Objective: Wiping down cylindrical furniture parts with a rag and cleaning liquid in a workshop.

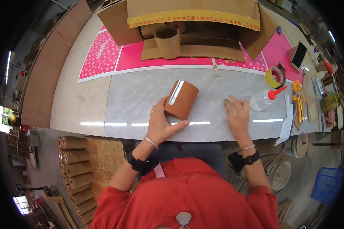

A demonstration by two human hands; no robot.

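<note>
A short reddish-brown cylinder (187, 99) lies tilted on the grey tabletop (137, 99). Along its side runs a white strip with small dark marks. My left hand (160, 124) grips its lower left part, fingers along the side and thumb beneath the near end. To the right of it, my right hand (237, 116) is over the tabletop with its fingers curled together. Something small and greyish shows at those fingertips, too blurred to name. Beside this hand stands a clear squeeze bottle (260, 102) with a red nozzle.
An open cardboard box (195, 9) stands at the back on a pink sheet (130, 51), with a cardboard tube (167, 42) at its opening. At the right are a yellow tape roll (273, 77), yellow-handled pliers (298, 103) and a phone (298, 55). Several brown rolls (78, 168) are stacked below left.
</note>
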